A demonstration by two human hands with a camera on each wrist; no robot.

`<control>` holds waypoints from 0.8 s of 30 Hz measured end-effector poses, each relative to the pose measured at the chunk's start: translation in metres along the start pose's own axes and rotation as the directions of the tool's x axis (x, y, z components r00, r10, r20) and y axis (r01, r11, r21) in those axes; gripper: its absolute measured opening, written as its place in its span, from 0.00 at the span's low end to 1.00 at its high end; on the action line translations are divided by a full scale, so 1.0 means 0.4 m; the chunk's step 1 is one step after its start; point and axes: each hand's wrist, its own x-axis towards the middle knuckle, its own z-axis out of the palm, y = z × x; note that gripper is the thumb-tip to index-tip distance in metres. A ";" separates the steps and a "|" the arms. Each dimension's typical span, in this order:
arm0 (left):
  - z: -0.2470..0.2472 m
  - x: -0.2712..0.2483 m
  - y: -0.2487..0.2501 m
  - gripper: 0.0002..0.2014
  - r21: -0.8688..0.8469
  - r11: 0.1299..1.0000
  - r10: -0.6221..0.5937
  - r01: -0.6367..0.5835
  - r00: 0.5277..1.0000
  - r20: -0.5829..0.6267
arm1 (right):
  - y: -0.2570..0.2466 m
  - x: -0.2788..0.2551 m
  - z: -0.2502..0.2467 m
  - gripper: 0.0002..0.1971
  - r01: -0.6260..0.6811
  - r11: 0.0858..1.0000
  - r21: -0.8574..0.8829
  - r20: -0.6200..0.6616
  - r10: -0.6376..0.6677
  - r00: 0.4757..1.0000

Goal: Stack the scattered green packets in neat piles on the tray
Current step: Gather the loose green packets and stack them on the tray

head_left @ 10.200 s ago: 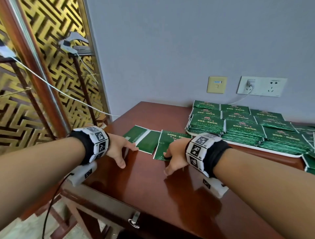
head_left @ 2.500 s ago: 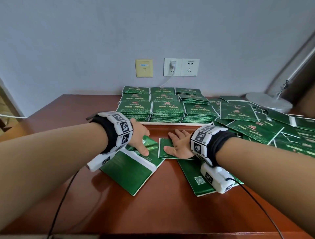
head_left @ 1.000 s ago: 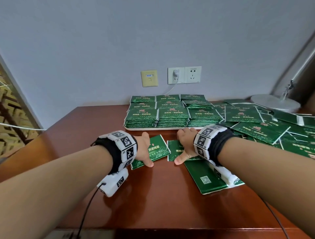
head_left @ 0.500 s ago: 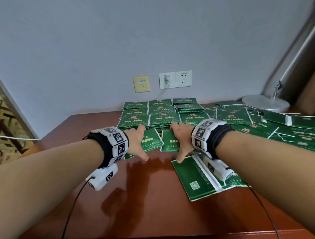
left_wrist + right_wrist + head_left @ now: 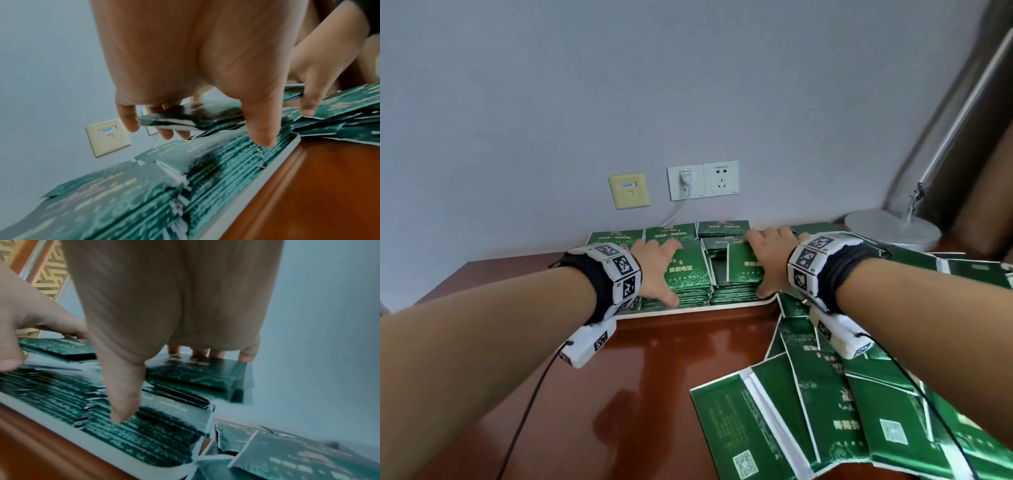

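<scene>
A grey wall (image 5: 688,85) is filling the upper field, bearing a beige switch plate (image 5: 629,190) and a white double socket (image 5: 702,179) with a plug and cable in its left half. Below it a red-brown bench (image 5: 637,394) is carrying everything else. At its far edge a white tray (image 5: 688,308) is lying flat, holding piles of green packets (image 5: 688,294) ranged in rows, their stacked edges showing at the near rim. To the right of the tray loose green packets (image 5: 825,411) are lying scattered and overlapping across the bench — several face down with white seams and printed codes showing. A round white lamp base (image 5: 893,231) is standing at the far right corner. The left hand (image 5: 654,270) is reaching over the front piles and grasping one packet (image 5: 195,116), fingers curled over its far edge and thumb pointing down at the pile front; the packet is sitting just above the pile, slightly tilted. The right hand (image 5: 767,263) is grasping a second packet (image 5: 197,374) beside it in the same manner — fingers over the far edge, thumb down toward the stack. Each wrist is wearing a white band (image 5: 619,270) printed with black square markers.
</scene>
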 end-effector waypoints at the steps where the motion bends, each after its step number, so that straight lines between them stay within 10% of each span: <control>1: -0.002 0.018 0.000 0.52 0.010 1.000 -0.002 0.002 1.000 0.002 | 0.002 0.017 -0.002 0.50 0.008 1.000 -0.004 0.008 -0.008 1.000; 12: 0.035 0.072 -0.012 0.47 -0.007 1.000 0.013 -0.013 1.000 0.014 | -0.017 0.062 0.003 0.51 0.076 0.996 -0.047 0.021 -0.075 0.997; 24: 0.042 0.071 0.013 0.34 -0.109 0.988 0.110 -0.112 0.994 -0.018 | 0.002 0.011 0.011 0.31 0.082 0.992 0.092 0.117 -0.092 0.989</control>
